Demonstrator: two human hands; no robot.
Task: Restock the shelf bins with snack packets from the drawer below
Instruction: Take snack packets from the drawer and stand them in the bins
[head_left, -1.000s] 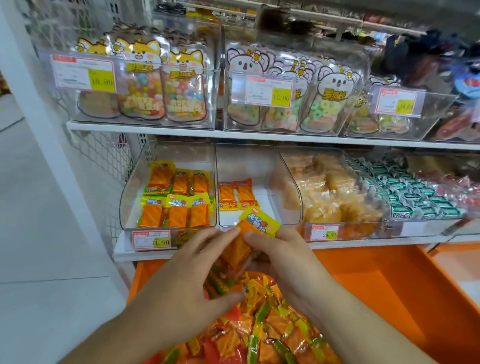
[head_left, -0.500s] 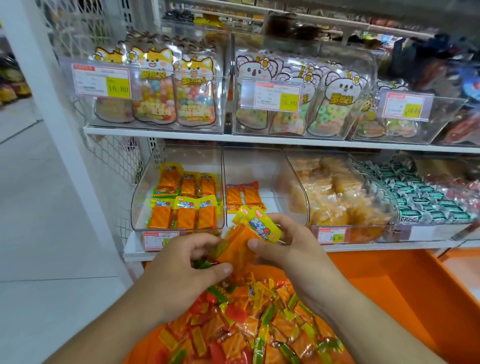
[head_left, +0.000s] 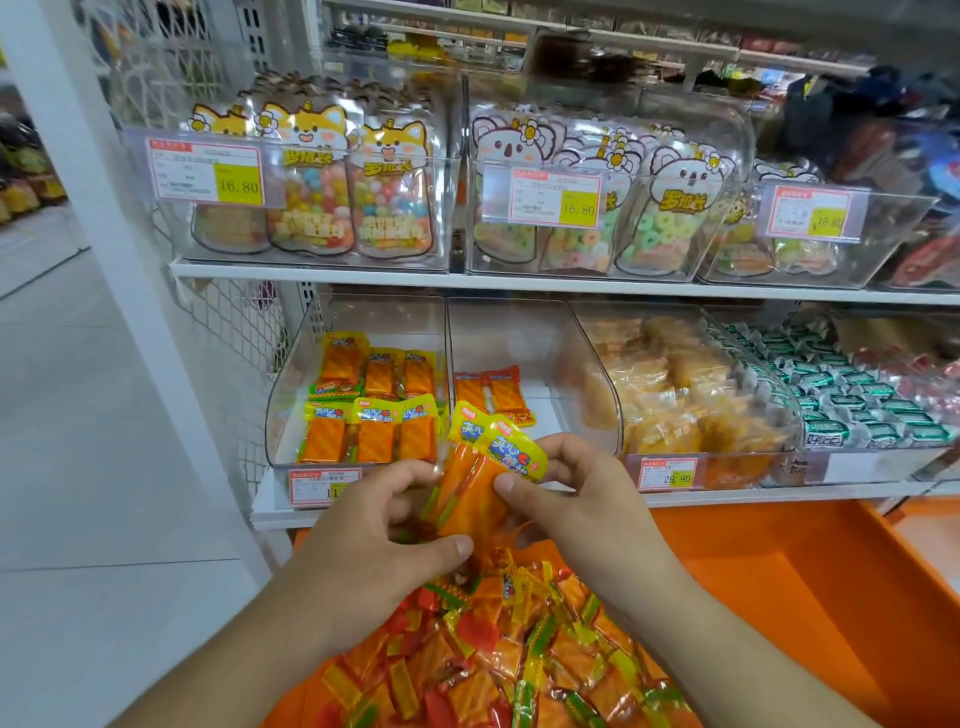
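left hand (head_left: 374, 525) and right hand (head_left: 576, 499) both pinch yellow-topped snack packets (head_left: 475, 483) | light, crinkly, slippery film (judgement) | best pinched at sealed ends

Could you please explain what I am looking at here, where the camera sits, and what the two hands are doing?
There is no robot here. A person wears a wide-angle camera on the head, which looks forward and down, so you see that person's own arms. The left hand and the right hand together hold a small stack of yellow-topped orange snack packets, raised in front of the lower shelf. Below them lies an open orange drawer with a loose pile of mixed packets. On the lower shelf, the left clear bin already holds matching yellow-topped packets in rows, and the middle bin beside it holds only a couple of red-topped ones. The upper shelf carries bagged sweets with price tags.
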